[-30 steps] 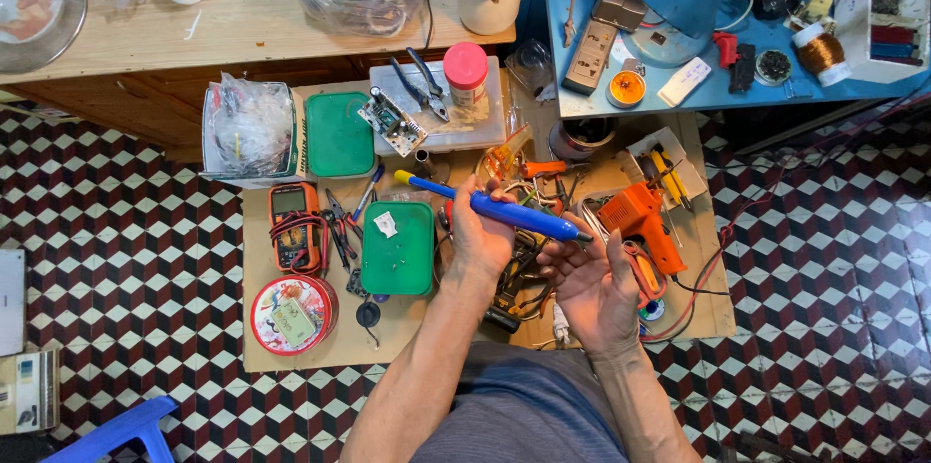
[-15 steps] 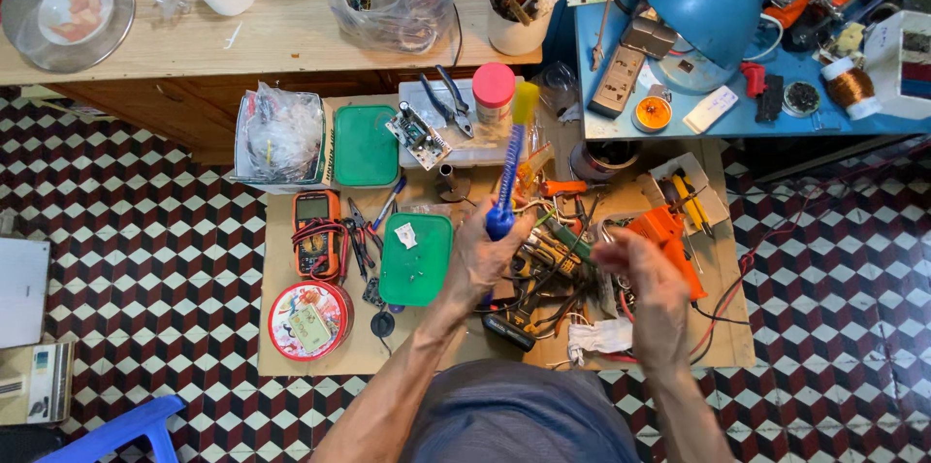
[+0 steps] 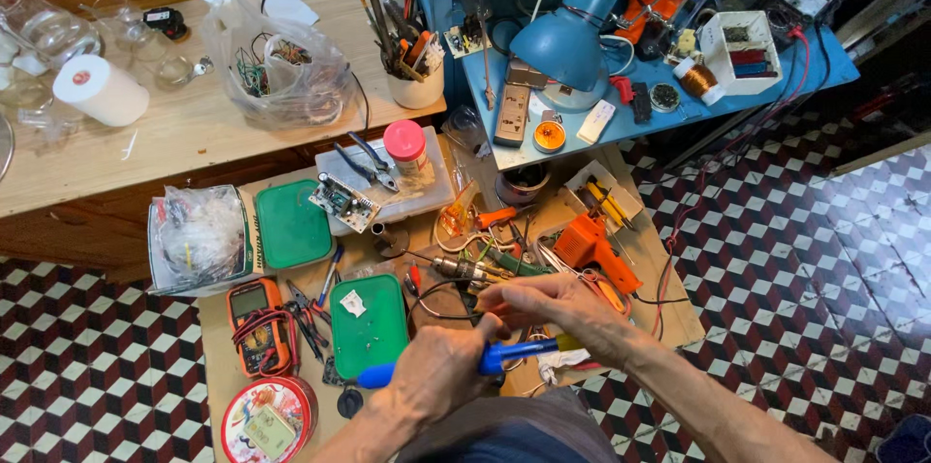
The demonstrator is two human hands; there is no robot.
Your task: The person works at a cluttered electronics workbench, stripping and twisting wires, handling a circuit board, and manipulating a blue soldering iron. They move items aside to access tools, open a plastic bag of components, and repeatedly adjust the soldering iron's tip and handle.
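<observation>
Head view. Left hand [image 3: 438,373]: fist wrapped around blue-handled tool [image 3: 504,357], lying level above green box [image 3: 369,325]. Right hand [image 3: 553,306]: fingers curled together, pinching the tool's right end, just over the cluttered board [image 3: 669,318]. Orange drill [image 3: 596,248] nearby.

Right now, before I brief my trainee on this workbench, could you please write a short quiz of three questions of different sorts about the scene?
1. True or false: the left hand grips a blue-handled tool.
2. Multiple choice: what lies just left of the green box on the low board? A) a blue desk lamp B) an orange multimeter C) a paper roll
3. Fill in: the right hand touches the tool near its ____ end.

Key
1. True.
2. B.
3. Yellow; the yellow part shows just under the right hand's fingers.
</observation>
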